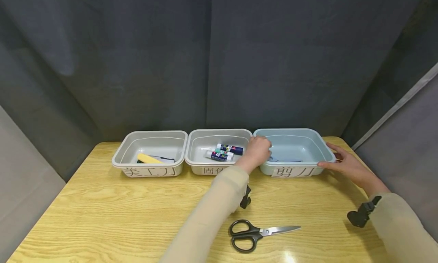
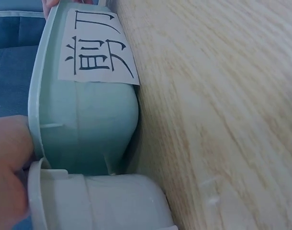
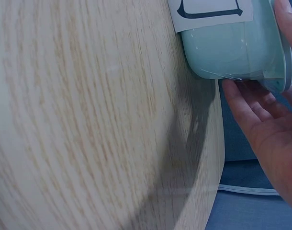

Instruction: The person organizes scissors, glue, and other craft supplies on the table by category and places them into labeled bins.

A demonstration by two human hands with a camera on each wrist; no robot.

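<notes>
A light blue plastic bin (image 1: 291,145), labelled 剪刀, stands at the right of a row on the wooden table. My left hand (image 1: 254,152) has its fingers curled over the bin's left rim, where it meets the middle grey bin; its fingertips are hidden. At the opposite end, my right hand (image 1: 352,168) holds the blue bin, thumb at the front rim and fingers against the end wall. In the right wrist view those fingers (image 3: 244,103) lie against the bin's end. Something thin and bluish lies inside the bin, too unclear to tell.
Black-handled scissors (image 1: 254,234) lie on the table near the front. The middle grey bin (image 1: 195,166) holds several glue sticks (image 1: 220,156). In the left grey bin (image 1: 118,158), labelled 美工刀, lie a yellow-handled item (image 1: 148,158) and a dark one. A dark curtain (image 1: 205,65) hangs behind.
</notes>
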